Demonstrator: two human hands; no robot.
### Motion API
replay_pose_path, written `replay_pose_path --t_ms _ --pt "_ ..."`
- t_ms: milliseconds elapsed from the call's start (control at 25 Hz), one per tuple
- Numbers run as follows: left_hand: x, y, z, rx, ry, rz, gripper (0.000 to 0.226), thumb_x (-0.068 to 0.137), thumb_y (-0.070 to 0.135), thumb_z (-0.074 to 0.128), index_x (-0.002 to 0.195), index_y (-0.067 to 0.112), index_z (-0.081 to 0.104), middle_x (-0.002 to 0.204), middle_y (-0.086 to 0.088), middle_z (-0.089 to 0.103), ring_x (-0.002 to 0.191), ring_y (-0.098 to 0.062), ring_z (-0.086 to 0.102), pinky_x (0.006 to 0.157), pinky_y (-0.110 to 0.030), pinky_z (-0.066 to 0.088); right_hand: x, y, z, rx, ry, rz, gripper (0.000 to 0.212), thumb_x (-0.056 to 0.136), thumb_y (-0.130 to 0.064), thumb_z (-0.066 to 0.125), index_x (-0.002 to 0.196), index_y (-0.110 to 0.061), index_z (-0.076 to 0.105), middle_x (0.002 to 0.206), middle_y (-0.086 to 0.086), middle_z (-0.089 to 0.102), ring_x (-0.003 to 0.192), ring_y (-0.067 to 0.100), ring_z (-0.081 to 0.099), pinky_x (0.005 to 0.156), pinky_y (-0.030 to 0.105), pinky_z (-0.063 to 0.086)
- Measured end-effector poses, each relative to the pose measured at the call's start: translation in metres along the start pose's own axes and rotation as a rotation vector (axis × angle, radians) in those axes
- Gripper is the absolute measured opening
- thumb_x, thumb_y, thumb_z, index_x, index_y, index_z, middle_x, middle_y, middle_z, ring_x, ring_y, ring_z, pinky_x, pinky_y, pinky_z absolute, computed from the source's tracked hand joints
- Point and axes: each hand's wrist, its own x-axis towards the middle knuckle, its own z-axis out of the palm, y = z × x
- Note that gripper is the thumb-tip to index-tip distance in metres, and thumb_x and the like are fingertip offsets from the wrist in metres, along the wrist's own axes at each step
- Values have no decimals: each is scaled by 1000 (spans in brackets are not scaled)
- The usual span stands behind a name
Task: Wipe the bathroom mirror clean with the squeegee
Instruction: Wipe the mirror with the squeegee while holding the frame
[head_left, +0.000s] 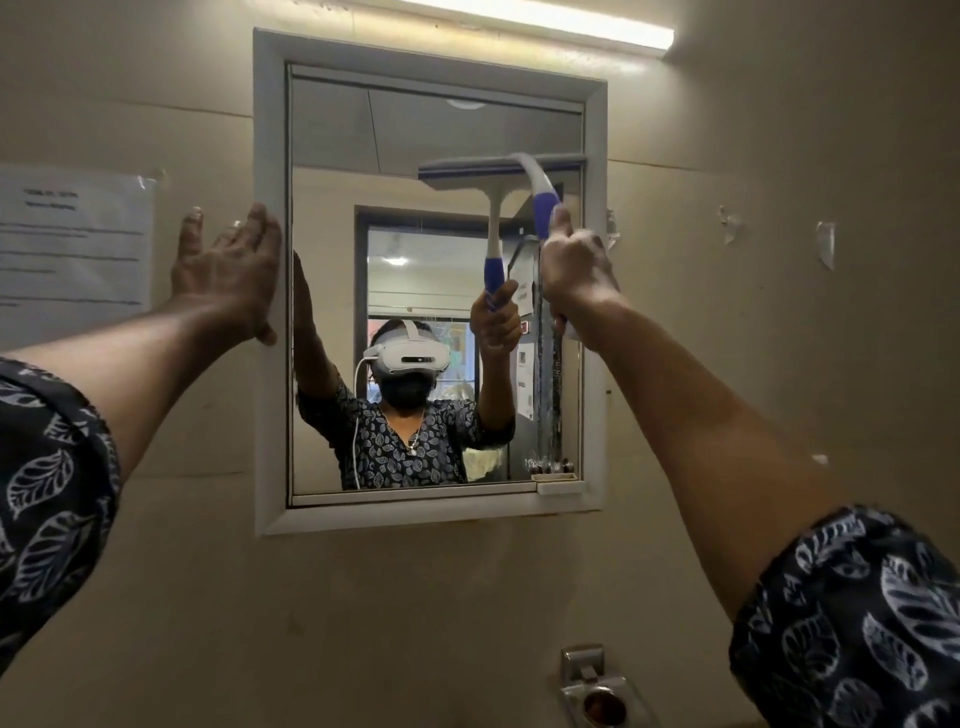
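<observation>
the squeegee (540, 192) has its blade pressed flat across the upper right of the mirror (415, 249), its blue-and-white handle wrapped tight in the right hand (574, 270). the left hand (228, 270) lies open with fingers spread, gripping nothing, against the mirror's white frame (270, 156) at its left edge.

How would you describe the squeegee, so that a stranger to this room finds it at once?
Find the white-framed mirror on the beige wall. On the upper right of its glass, the right hand holds the squeegee. Only it has a white and blue handle with a wide blade.
</observation>
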Motion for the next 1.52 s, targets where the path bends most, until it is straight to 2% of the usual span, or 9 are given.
replay_pose_path --t_ms 160,440,600,760,920,1000,1160,1320,1520 --pt "-1 1 1 -8 -3 -4 123 65 28 83 151 9 -3 160 -10 -4 147 -28 12 118 -49 -4 -33 29 4 72 -41 5 46 100 -46 19 85 -12 47 61 0 42 48 11 39 48 26 34" --pt "-3 3 -3 -9 -20 1 124 65 30 83 151 7 -3 159 -12 -3 147 -30 11 118 -49 -4 -81 68 17 77 -28 78 42 99 -46 19 77 -22 44 65 -2 45 55 9 43 56 27 36" --pt "-5 3 -4 -22 -15 4 123 65 27 83 151 6 -2 159 -12 -3 147 -30 11 118 -50 -3 -114 94 26 80 -30 125 43 98 -47 19 87 -16 47 63 -4 43 50 5 42 49 19 33" --pt "-4 2 -3 -28 -8 5 121 66 26 82 151 6 -2 159 -12 -3 147 -30 11 118 -50 -3 -148 120 32 40 -14 157 44 98 -47 19 93 -16 50 67 -2 46 58 7 45 56 23 37" --pt "-2 1 -1 -29 -8 6 121 67 27 82 151 7 -2 159 -11 -3 147 -30 12 117 -50 -4 -178 139 36 33 -4 202 41 97 -45 20 88 -19 50 64 -3 46 52 5 44 47 12 36" --pt "-1 0 0 -24 -6 8 121 67 28 82 151 7 -2 159 -11 -3 146 -30 12 117 -50 -4 -193 147 38 43 -6 238 39 97 -45 21 83 -21 48 61 -4 44 47 4 43 43 12 36" --pt "-1 1 1 -28 -2 6 121 66 28 82 151 7 -2 159 -12 -3 146 -31 12 117 -50 -4 -215 159 45 73 10 307 39 97 -44 22 79 -22 48 61 -3 45 50 6 43 51 19 38" --pt "0 0 0 -30 5 7 121 66 28 82 151 7 0 159 -12 -2 146 -30 14 117 -50 -4 -230 166 48 85 6 366 39 97 -42 22 79 -20 50 60 -4 44 48 5 43 48 14 36" --pt "0 1 2 -36 10 5 118 67 25 82 151 7 1 159 -12 -1 146 -31 15 117 -50 -4 -240 172 46 80 -16 467 34 98 -39 22 87 -23 50 75 -5 54 67 4 52 59 14 38"
